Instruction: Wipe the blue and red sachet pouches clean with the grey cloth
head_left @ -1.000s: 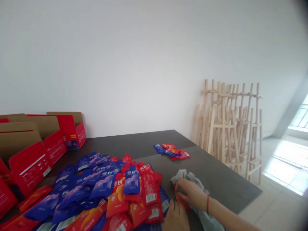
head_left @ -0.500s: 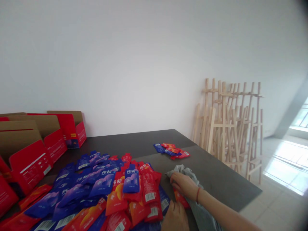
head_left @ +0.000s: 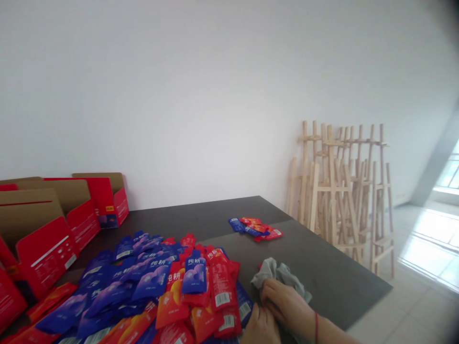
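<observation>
My right hand [head_left: 289, 306], with a thin red band at the wrist, is closed on a crumpled grey cloth [head_left: 278, 273] near the table's right side. Right beside it, my left hand [head_left: 261, 327] has its fingers curled downward, touching the right one; what they hold is hidden. A sliver of red shows at the cloth's far left edge. To the left of both hands lies a big heap of flat pouches, some blue [head_left: 152, 279], others orange-red [head_left: 172, 303]. The nearest pouches almost touch my left hand.
Farther back on the dark table [head_left: 201, 215] lies a small group of blue and red pouches [head_left: 255, 228]. Several open red cardboard boxes [head_left: 46, 246] stand along the left. Wooden easels [head_left: 333, 191] lean by the white wall, beyond the table's right edge.
My right hand has moved down toward my left hand, drawing the cloth with it. The orange-red pouch that showed between the hands is now mostly hidden. The view has tilted slightly up.
</observation>
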`<state>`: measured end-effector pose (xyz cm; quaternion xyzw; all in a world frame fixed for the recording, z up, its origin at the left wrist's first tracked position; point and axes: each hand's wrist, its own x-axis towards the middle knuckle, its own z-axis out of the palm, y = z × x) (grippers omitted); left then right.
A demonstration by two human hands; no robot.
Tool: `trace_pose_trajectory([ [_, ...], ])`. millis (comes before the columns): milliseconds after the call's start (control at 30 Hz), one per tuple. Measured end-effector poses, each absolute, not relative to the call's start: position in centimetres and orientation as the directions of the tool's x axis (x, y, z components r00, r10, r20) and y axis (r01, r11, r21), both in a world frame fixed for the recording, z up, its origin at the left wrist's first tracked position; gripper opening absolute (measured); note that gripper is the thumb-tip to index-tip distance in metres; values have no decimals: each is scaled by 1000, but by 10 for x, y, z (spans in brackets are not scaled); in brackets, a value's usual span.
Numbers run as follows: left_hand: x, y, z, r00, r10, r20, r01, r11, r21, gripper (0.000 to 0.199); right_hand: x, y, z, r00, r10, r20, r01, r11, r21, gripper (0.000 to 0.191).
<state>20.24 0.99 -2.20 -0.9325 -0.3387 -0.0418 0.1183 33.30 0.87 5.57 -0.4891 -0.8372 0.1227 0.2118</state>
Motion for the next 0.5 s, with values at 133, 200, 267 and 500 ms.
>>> trace_pose_trajectory([
  [133, 197, 7, -14, 799, 585, 139, 602, -777, -184, 39, 330, 8, 54, -424, 876, 230, 776, 482, -407, 16],
  [200, 190, 5, -3, 806, 576, 140, 592, -787, -174, 38, 334, 23, 52, -375, 890, 260, 784, 454, -423, 14],
  [267, 184, 4, 12, 815, 565, 127, 579, -798, -166, 33, 341, 41, 49, -288, 909, 301, 801, 401, -444, 14],
  [500, 188, 18, 59, 862, 506, 26, 505, -852, -139, 19, 360, 82, 29, -84, 914, 397, 823, 288, -489, 16],
])
